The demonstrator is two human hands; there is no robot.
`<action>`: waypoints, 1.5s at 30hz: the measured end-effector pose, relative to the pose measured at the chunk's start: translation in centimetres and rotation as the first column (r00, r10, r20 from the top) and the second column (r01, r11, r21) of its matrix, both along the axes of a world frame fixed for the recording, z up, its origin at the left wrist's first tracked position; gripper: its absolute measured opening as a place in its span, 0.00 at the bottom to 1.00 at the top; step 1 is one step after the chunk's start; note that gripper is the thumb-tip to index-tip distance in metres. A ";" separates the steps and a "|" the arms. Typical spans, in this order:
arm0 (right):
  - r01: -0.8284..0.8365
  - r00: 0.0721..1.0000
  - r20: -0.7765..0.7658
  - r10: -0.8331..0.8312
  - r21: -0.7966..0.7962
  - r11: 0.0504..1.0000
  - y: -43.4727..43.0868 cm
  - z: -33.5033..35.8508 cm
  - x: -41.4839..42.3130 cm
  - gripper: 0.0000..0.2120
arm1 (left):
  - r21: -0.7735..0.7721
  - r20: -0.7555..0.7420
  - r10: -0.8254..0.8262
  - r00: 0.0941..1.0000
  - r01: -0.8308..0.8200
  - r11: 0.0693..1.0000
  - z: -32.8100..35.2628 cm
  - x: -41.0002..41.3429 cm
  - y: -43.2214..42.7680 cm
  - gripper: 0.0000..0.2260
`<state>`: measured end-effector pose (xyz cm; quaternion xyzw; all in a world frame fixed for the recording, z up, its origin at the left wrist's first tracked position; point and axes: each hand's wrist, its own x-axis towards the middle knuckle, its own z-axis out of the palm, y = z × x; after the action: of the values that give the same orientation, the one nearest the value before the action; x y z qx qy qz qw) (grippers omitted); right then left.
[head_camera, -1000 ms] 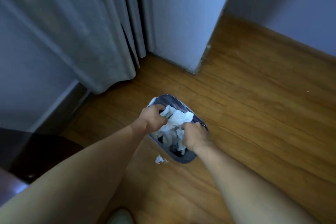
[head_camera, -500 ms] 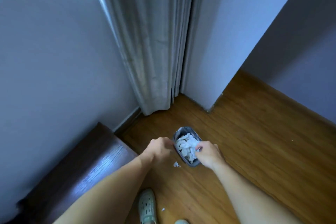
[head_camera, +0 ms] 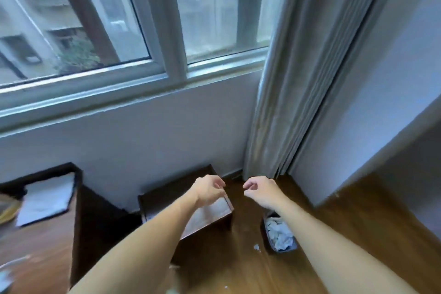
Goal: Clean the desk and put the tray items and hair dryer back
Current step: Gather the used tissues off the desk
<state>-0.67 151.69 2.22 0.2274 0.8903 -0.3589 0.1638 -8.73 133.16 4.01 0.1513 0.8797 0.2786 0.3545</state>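
No readable text, label, brand, number or sign anywhere.

The floor point(head_camera: 358, 234) was glossy wood; on it, the bin point(head_camera: 268, 241) held crumpled paper point(head_camera: 279, 234). Beside the bin, the stool point(head_camera: 167, 194) was dark polished wood. The curtain point(head_camera: 298, 79) was matt cloth.

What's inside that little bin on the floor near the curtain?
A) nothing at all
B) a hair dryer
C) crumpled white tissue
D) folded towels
C: the bin on the wooden floor is filled with crumpled white tissue, and a small scrap lies on the floor beside it.
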 end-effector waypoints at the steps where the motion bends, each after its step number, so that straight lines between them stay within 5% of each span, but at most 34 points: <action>1: -0.045 0.999 -0.011 0.045 0.005 0.999 -1.4 0.7 -0.6 0.06 | -0.005 -0.015 0.041 0.999 -0.041 0.999 0.9 0.2 -2.3 0.16; 9: -0.508 0.860 0.009 0.509 0.095 0.856 -18.5 5.5 -5.8 0.05 | -0.046 -0.101 0.405 0.909 -0.410 0.911 5.4 4.0 -23.8 0.14; 17: -0.765 0.640 0.015 0.768 0.102 0.635 -40.4 6.8 -6.2 0.05 | -0.067 -0.144 0.616 0.774 -0.629 0.774 5.3 10.2 -46.0 0.14; 26: -0.807 0.591 0.065 0.804 0.047 0.589 -60.6 3.6 -4.4 0.12 | -0.156 -0.101 0.724 0.682 -0.730 0.666 3.3 15.3 -67.5 0.12; 35: -0.854 0.520 0.163 0.838 0.109 0.508 -72.6 -1.2 -5.4 0.19 | -0.164 -0.046 0.798 0.600 -0.793 0.587 -0.3 15.3 -78.9 0.08; 42: -0.831 0.545 0.169 0.821 0.241 0.501 -78.4 -6.0 -8.0 0.48 | -0.118 -0.011 0.793 0.609 -0.789 0.603 -4.1 11.6 -81.9 0.13; 45: -0.839 0.525 0.207 0.826 0.289 0.461 -79.5 -8.0 -7.7 0.51 | -0.114 0.015 0.778 0.629 -0.772 0.626 -5.3 10.0 -82.1 0.15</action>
<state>-8.37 72.23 -5.78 -0.2031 0.9330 -0.0625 0.2905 1.24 51.10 -1.28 -0.2675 0.8601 0.3658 0.2344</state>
